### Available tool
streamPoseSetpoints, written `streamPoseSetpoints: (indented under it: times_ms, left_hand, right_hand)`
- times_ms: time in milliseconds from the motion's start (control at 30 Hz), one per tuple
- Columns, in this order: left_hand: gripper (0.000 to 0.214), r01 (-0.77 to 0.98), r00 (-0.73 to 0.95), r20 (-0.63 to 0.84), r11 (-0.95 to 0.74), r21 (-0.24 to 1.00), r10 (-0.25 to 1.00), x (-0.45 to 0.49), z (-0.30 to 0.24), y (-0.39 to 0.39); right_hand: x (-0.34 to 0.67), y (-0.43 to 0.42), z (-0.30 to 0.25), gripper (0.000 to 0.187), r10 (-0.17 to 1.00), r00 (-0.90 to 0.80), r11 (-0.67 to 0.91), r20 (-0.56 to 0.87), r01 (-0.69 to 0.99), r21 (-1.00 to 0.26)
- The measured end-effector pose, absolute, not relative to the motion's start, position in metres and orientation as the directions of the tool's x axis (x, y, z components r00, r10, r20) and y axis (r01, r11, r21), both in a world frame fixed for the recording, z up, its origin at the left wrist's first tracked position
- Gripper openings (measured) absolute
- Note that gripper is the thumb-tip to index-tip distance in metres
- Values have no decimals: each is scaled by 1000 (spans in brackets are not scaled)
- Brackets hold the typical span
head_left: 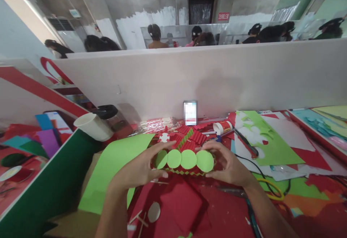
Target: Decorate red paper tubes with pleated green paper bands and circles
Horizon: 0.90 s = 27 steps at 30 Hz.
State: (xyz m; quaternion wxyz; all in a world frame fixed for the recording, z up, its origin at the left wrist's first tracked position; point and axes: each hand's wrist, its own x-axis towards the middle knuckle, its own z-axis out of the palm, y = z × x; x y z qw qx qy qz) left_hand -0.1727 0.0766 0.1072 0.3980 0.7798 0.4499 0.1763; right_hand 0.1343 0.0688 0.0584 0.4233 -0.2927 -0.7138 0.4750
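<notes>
Between my two hands hangs a paper craft, a row of several light green discs with a zigzag-folded strip along its lower edge. My left hand grips its left end, thumb below and fingers above. The right end sits in the curled fingers of my right hand. Below it lies a stack of red paper on the red tabletop. Just behind are red pleated paper, a green folded strip and a white scalloped paper piece.
A phone leans against the white partition. At right are a utility knife, a cut green sheet and a yellow ring. A white cup and green sheet stand left. People sit beyond the partition.
</notes>
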Motion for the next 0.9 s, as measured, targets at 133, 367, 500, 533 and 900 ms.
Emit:
streamPoseSetpoints:
  times_ms: [133, 367, 500, 533, 900]
  left_hand:
    - [78, 692, 520, -185, -283, 664, 834, -168, 116, 73]
    - [84, 779, 460, -244, -257, 572, 854, -152, 123, 67]
    - [88, 843, 415, -246, -269, 467, 876, -149, 122, 61]
    - [87, 847, 420, -234, -286, 447, 877, -149, 122, 60]
    - [88, 802, 551, -37, -517, 301, 833, -147, 100, 49]
  right_hand:
    - [135, 70, 58, 60, 797, -516, 426, 314, 112, -898]
    - [140, 68, 57, 59, 817, -500, 423, 287, 181, -888]
    - [142, 68, 60, 59, 762, -569, 474, 310, 165, -865]
    - [142, 68, 60, 58, 760, -572, 478, 309, 169, -862]
    - [138, 59, 56, 72, 761, -570, 483, 311, 177, -858]
